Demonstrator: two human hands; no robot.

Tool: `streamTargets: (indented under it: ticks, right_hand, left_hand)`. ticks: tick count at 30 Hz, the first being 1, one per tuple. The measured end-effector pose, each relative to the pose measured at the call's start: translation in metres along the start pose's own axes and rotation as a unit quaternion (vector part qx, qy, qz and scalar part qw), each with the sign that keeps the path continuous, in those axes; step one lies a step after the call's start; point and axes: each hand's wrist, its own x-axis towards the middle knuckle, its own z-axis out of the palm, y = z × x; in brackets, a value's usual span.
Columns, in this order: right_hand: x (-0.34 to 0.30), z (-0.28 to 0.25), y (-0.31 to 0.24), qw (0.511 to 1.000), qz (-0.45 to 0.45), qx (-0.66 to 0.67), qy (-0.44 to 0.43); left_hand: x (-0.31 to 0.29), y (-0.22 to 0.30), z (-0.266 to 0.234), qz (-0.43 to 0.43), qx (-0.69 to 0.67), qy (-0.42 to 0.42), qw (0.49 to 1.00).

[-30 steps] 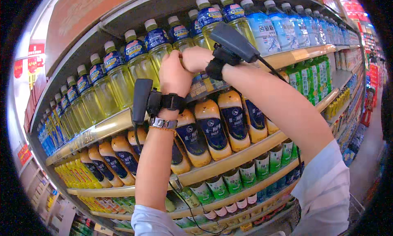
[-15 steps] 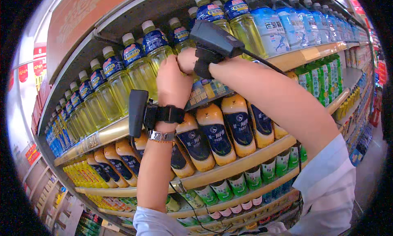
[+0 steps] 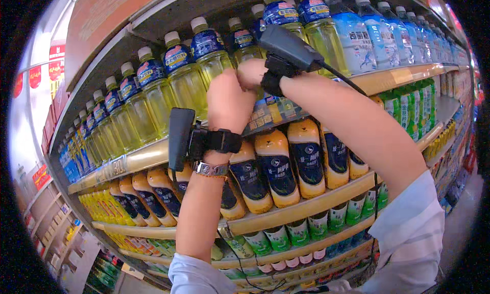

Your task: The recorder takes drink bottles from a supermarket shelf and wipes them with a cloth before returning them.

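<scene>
Head view showed left hand and right hand together near twelve o'clock, grips impossible to tell, near a blue-labelled yellow-drink bottle at eleven, faced label-out presumably for display.

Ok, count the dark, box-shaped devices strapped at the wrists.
2: one dark, box-shaped device at the wrist of the bare left hand, the other at the wrist of the bare right hand. Both show plainly.

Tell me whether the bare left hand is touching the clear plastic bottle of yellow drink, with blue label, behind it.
Cannot tell: in the head view, the left hand overlaps the bottle, but the fingertips are hidden, so neither contact nor gap shows.
</scene>
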Motion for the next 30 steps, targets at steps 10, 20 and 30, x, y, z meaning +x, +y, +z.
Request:
streamTargets:
  ticks: [10,20,30]
  right_hand:
    - [-0.043,-0.058,-0.025,0.996,0.047,0.067,-0.029]
    - [-0.098,-0.119,-0.049,0.997,-0.006,0.071,-0.019]
    - [-0.253,-0.118,-0.148,0.804,0.120,0.582,0.013]
  left_hand:
    - [0.001,0.004,-0.001,-0.009,-0.004,0.018,1.000]
    - [-0.003,0.008,-0.025,0.041,-0.161,0.103,0.981]
    - [-0.126,0.004,-0.059,-0.054,-0.462,-0.194,0.864]
